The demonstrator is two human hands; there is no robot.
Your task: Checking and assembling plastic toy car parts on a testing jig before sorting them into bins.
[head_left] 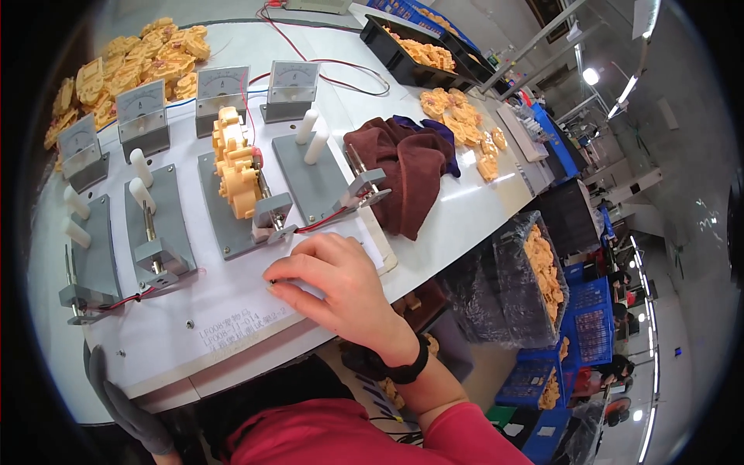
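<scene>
My right hand, bare with a black wristband, is over the front part of a white board. Its thumb and forefinger pinch together at a small dark spot; what they hold, if anything, is too small to make out. Just beyond it, a yellow-orange plastic part sits upright on a grey fixture plate, against a metal probe in a grey block. My left hand, in a grey glove, hangs by the board's near left corner, fingers stretched down along the edge, holding nothing visible.
Other grey fixtures with white pegs stand alongside, with analog meters behind them. Yellow parts are heaped at the back left. A brown cloth lies to the right. Black trays and blue crates hold more parts.
</scene>
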